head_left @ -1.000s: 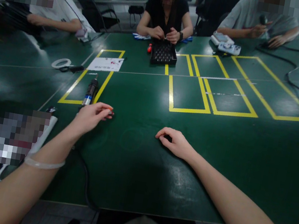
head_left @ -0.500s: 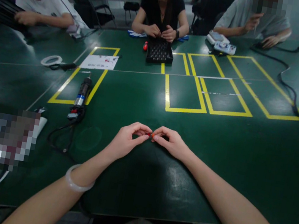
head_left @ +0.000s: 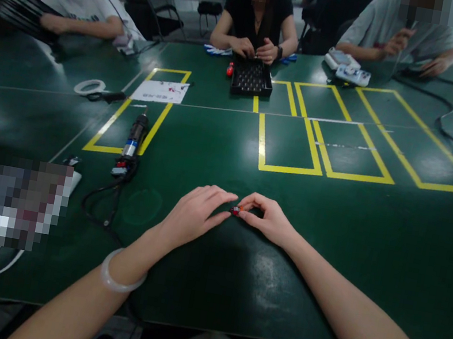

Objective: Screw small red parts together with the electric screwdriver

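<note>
A small red and dark piece with an orange end (head_left: 235,211) is pinched between the thumb and fingertips of my right hand (head_left: 271,219), just above the green table. Its exact kind is too small to make out. My left hand (head_left: 195,212) is beside it on the left, thumb and fingers parted. The left thumb tip is close to the piece; whether it touches I cannot tell. A pale bracelet (head_left: 120,285) circles my left wrist.
An electric screwdriver (head_left: 135,136) with a black cable lies to the left. Yellow tape rectangles (head_left: 290,170) mark the green table (head_left: 330,228). Across it, a person works over a black tray (head_left: 250,87) of small parts. White tape (head_left: 89,87) and a paper sheet (head_left: 160,91) lie at far left.
My left fingers have parted from the small piece, which my right hand still holds. More of its red body shows. The whole view has shifted slightly.
</note>
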The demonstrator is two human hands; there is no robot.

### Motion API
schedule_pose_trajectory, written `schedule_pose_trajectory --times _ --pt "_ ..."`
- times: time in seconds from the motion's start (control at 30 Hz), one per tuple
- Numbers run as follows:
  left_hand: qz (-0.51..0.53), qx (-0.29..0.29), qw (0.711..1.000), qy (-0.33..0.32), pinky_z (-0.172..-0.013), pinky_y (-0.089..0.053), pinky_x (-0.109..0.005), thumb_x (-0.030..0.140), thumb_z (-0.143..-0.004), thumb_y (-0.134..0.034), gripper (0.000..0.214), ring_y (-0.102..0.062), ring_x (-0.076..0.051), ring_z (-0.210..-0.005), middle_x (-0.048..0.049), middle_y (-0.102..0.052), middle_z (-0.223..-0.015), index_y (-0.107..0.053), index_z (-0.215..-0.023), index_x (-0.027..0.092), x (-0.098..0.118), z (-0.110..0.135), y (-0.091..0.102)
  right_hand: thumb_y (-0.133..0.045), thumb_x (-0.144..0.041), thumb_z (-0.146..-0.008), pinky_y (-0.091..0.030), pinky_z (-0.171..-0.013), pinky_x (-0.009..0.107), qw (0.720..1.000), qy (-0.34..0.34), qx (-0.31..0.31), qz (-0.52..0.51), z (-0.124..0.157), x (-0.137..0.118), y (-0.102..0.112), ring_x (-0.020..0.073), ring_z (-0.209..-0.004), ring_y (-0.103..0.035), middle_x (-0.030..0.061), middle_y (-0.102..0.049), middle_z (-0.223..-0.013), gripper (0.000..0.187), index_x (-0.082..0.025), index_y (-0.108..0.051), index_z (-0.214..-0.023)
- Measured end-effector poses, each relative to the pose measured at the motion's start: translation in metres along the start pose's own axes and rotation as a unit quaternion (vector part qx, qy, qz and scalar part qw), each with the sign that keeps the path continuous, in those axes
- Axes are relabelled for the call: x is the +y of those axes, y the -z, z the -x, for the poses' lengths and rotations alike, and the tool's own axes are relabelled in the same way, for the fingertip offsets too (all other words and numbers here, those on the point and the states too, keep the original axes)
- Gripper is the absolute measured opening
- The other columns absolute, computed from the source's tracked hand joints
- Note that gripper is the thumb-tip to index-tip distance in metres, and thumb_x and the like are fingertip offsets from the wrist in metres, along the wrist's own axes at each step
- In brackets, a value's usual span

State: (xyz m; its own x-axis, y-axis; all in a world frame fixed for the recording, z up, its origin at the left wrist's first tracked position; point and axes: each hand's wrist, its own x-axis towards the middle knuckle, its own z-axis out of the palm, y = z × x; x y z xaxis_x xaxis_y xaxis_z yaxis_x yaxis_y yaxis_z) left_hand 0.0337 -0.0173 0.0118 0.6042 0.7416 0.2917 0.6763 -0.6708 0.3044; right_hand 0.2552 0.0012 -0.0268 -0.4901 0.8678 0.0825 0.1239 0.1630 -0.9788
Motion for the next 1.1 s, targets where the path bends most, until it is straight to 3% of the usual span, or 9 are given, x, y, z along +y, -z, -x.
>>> schedule_pose_trajectory --times 0.13,0.2,0.27,0.33,0.47,0.53,0.63,0.83,1.1 --pt "-0.109 0.028 0.984 0.136 -0.091 -0.046 -0.036 0.038 -0.097 -0.046 0.039 -0.059 -0.022 -0.105 -0.0089 -0.063 -0.114 -0.051 -0.13 0.017 -0.032 0.012 0.036 -0.067 -0.024 -0.084 -0.051 -0.078 0.03 1.0 -0.005 0.008 0.001 0.0 0.001 0.001 0.0153 -0.081 -0.063 0.0044 -0.068 -0.088 0.014 -0.015 -0.063 -0.094" --pt "-0.22 0.042 0.949 0.222 -0.088 -0.047 -0.039 0.042 -0.096 -0.045 0.042 -0.059 -0.027 -0.102 -0.0119 -0.064 -0.111 -0.054 -0.126 0.014 -0.054 0.026 0.056 -0.066 -0.024 -0.084 -0.051 -0.078 0.03 1.0 -0.003 0.003 0.004 0.0 0.0 0.002 0.0153 -0.082 -0.064 0.0046 -0.068 -0.089 0.014 -0.016 -0.063 -0.094" --pt "-0.333 0.034 0.891 0.308 -0.082 -0.048 -0.043 0.048 -0.094 -0.045 0.047 -0.059 -0.032 -0.1 -0.0156 -0.064 -0.11 -0.057 -0.121 0.012 -0.077 0.044 0.076 -0.066 -0.024 -0.084 -0.052 -0.079 0.03 1.0 -0.004 -0.001 0.006 0.0 0.0 0.002 0.0154 -0.083 -0.064 0.0047 -0.068 -0.09 0.014 -0.016 -0.064 -0.095" --pt "-0.383 -0.005 0.844 0.376 -0.075 -0.049 -0.043 0.055 -0.092 -0.042 0.052 -0.06 -0.035 -0.097 -0.0179 -0.064 -0.106 -0.06 -0.114 0.011 -0.097 0.064 0.091 -0.067 -0.024 -0.084 -0.052 -0.079 0.031 1.0 -0.007 -0.002 0.007 0.0 0.0 0.002 0.0156 -0.083 -0.064 0.0049 -0.068 -0.09 0.014 -0.016 -0.063 -0.095" --pt "-0.315 -0.151 0.807 0.477 -0.065 -0.048 -0.043 0.066 -0.092 -0.025 0.064 -0.063 -0.035 -0.083 -0.0145 -0.066 -0.09 -0.067 -0.097 0.019 -0.12 0.091 0.101 -0.067 -0.026 -0.084 -0.052 -0.079 0.031 1.0 -0.01 -0.002 0.003 0.0 0.0 0.001 0.0158 -0.082 -0.064 0.0048 -0.068 -0.089 0.014 -0.016 -0.063 -0.093" --pt "-0.298 -0.195 0.8 0.484 -0.063 -0.047 -0.042 0.066 -0.092 -0.02 0.066 -0.064 -0.035 -0.08 -0.0133 -0.067 -0.085 -0.067 -0.097 0.02 -0.123 0.094 0.097 -0.066 -0.026 -0.084 -0.052 -0.078 0.031 1.0 -0.008 -0.001 0.004 0.0 0.0 0.001 0.0155 -0.081 -0.063 0.0043 -0.068 -0.087 0.013 -0.016 -0.063 -0.093" --pt "-0.31 -0.213 0.816 0.439 -0.065 -0.047 -0.04 0.06 -0.094 -0.02 0.063 -0.065 -0.035 -0.081 -0.0144 -0.067 -0.083 -0.066 -0.097 0.018 -0.121 0.086 0.083 -0.066 -0.027 -0.084 -0.052 -0.078 0.031 1.0 0.0 0.002 0.011 -0.001 0.0 0.001 0.0154 -0.081 -0.063 0.0041 -0.067 -0.087 0.014 -0.016 -0.063 -0.093" --pt "-0.318 -0.153 0.859 0.371 -0.065 -0.045 -0.035 0.053 -0.096 -0.022 0.057 -0.067 -0.032 -0.083 -0.0155 -0.07 -0.09 -0.066 -0.095 0.018 -0.104 0.048 0.053 -0.064 -0.022 -0.083 -0.052 -0.079 0.031 1.0 0.013 0.013 0.02 0.0 0.002 0.002 0.0149 -0.08 -0.063 0.0049 -0.069 -0.089 0.013 -0.016 -0.063 -0.095" --pt "-0.305 -0.113 0.89 0.318 -0.06 -0.041 -0.03 0.051 -0.098 -0.027 0.052 -0.068 -0.03 -0.079 -0.0128 -0.071 -0.083 -0.065 -0.09 0.017 -0.055 0.014 0.021 -0.063 -0.017 -0.081 -0.052 -0.08 0.032 0.998 0.03 0.044 0.017 -0.002 0.008 0.003 0.0144 -0.08 -0.062 0.0045 -0.068 -0.089 0.016 -0.017 -0.061 -0.096"
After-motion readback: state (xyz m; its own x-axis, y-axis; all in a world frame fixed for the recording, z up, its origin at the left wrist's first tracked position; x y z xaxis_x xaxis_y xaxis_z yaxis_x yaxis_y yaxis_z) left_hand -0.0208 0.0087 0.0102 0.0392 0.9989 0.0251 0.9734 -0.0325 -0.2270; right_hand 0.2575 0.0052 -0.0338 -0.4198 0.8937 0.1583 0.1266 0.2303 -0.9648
